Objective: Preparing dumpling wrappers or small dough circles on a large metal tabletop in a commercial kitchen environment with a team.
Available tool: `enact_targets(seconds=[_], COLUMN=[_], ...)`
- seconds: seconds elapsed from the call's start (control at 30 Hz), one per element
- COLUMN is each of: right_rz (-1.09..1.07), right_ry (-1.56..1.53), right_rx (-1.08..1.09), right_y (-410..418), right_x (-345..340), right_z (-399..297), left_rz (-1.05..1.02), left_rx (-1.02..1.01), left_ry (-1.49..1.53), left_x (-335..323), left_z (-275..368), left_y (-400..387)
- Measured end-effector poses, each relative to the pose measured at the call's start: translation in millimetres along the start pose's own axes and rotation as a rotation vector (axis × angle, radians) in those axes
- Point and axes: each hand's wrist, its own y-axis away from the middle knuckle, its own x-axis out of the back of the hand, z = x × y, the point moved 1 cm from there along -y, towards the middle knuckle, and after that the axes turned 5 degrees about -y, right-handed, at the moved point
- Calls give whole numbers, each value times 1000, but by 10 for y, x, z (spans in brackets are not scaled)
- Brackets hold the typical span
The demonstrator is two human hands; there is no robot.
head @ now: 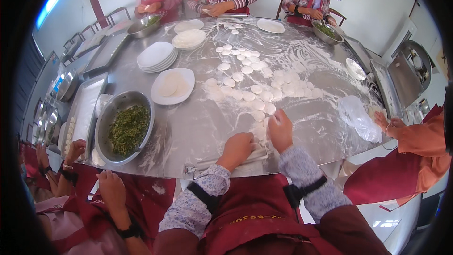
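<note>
My left hand [239,150], fingers curled downward, is over a flat metal fixture [257,156] at the near edge of the floured steel table [177,145]. Its fingertips are mostly hidden, so a grip is not clear. My right hand [280,131] is a little farther right, slightly blurred, its fingers bent together above the flour. The edge of a small white dough disc [266,123] shows beside its fingers; whether they pinch it cannot be made out. Just beyond lie a disc [258,115] and another dough disc [269,108], part of a wide scatter of floured rounds [283,81].
A steel bowl of chopped green filling [129,131] stands left, beside a tray [86,102] with a row of dumplings. White plates [157,56] are stacked beyond a plate with wrappers [172,86]. A plastic bag [359,118] lies right. Several co-workers surround the table.
</note>
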Motion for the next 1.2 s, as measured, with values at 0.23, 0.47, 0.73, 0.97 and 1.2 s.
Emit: enact_targets(seconds=[0.23, 0.47, 0.73, 0.97, 1.2], right_rz=[-13, -17, 12, 3, -39], right_ry=[33, 75, 45, 81, 18], right_rx=[183, 145, 57, 59, 129], right_y=[160, -1, -3, 105, 226], right_x=[32, 30, -48, 101, 68], right_z=[-54, 47, -42, 50, -85], left_rz=[-130, -76, -111, -71, -103], left_rx=[64, -25, 32, -39, 48], left_ry=[93, -69, 62, -58, 107], left_x=[158, -8, 98, -7, 112], left_z=[53, 61, 68, 29, -48], left_y=[153, -22, 78, -18, 103])
